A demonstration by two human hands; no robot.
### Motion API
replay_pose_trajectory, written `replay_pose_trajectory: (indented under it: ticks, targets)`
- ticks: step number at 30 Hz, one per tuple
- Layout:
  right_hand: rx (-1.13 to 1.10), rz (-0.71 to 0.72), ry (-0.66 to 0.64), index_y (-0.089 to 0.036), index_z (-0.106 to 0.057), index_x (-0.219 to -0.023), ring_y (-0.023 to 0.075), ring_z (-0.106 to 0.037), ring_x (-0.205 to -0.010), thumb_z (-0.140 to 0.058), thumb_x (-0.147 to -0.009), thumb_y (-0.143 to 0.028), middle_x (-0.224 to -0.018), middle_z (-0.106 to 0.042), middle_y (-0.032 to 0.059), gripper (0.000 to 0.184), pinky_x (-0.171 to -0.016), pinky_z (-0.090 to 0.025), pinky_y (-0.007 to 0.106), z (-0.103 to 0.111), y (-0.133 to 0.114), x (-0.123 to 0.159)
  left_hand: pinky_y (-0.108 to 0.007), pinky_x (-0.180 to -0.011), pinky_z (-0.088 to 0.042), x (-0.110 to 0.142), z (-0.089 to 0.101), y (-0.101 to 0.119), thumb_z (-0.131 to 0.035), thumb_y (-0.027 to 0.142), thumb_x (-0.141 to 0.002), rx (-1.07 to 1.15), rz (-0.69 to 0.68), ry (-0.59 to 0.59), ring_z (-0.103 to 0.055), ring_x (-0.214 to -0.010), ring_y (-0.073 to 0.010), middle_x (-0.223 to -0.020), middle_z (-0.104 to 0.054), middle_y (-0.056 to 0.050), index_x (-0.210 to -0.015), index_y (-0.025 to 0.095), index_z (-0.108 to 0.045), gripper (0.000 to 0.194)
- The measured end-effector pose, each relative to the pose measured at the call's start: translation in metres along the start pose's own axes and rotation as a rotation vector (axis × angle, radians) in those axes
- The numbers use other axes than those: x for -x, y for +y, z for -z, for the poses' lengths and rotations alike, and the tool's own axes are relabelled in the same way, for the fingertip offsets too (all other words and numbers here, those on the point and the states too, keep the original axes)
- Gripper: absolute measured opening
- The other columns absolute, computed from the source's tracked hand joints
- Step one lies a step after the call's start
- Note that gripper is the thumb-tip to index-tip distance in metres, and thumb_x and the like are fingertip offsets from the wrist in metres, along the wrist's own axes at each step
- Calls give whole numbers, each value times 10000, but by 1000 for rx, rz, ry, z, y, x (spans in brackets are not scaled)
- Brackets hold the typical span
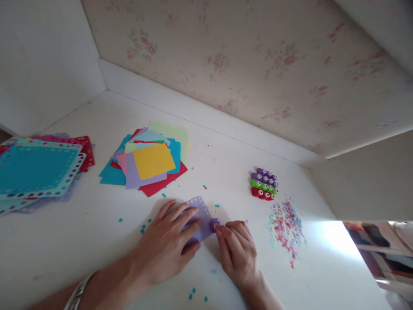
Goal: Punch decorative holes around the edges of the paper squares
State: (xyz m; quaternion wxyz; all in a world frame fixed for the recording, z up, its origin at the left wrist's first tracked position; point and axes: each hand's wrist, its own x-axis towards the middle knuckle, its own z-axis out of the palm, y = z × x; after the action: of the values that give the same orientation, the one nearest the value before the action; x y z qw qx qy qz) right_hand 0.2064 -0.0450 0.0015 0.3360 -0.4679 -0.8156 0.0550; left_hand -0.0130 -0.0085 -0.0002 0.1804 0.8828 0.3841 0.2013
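A small lilac paper card (204, 215) lies on the white table, with little holes punched along its top and right edges. Across its left part rests my left hand (167, 241), fingers spread and pressing it flat. My right hand (237, 249) grips a small purple paper punch (214, 224) between thumb and fingers, at the card's right edge. The punch's slot is too small to make out. Blue star-shaped paper bits (143, 228) are scattered left of my left hand, and more stars (192, 294) lie nearer me.
Coloured paper cards (155, 161) are piled behind my left hand. Larger sheets with punched borders (38, 168) are stacked at far left. Several purple, green and red punches (264, 184) stand in rows at right, near a heap of confetti (286, 226). A floral-patterned wall panel (219, 64) borders the back.
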Motion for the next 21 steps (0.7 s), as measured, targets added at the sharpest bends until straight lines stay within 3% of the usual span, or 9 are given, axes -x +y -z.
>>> replay_pose_trajectory:
  ticks: [10,16,21]
  targets:
    - [125,-24,79,-193,-651,-1044,179,-678,-824,-610,-889,-83,-873,-718,53,194,-741,-548,318,6,11,0,-528,-1137,-258,0,5,3,-582,403,-931,20,9,7,-481,-1271,-278,-1323,-603,-42,-1222,294,-638,316]
    - [192,-150,172,-199,-667,-1079,186,-701,-914,-588,-910,-119,-1023,-721,86,202,-793,-580,310,24,24,15,-541,-1131,-263,0,6,3,-591,385,-924,14,3,10,-484,-1266,-281,-1308,-616,-51,-1208,278,-656,310]
    - [195,-208,92,-201,-669,-1124,194,-701,-952,-538,-952,-164,-1039,-730,88,219,-795,-595,313,38,32,27,-555,-1112,-289,0,6,3,-601,344,-913,-16,-30,17,-483,-1260,-293,-1306,-612,-61,-1206,260,-661,312]
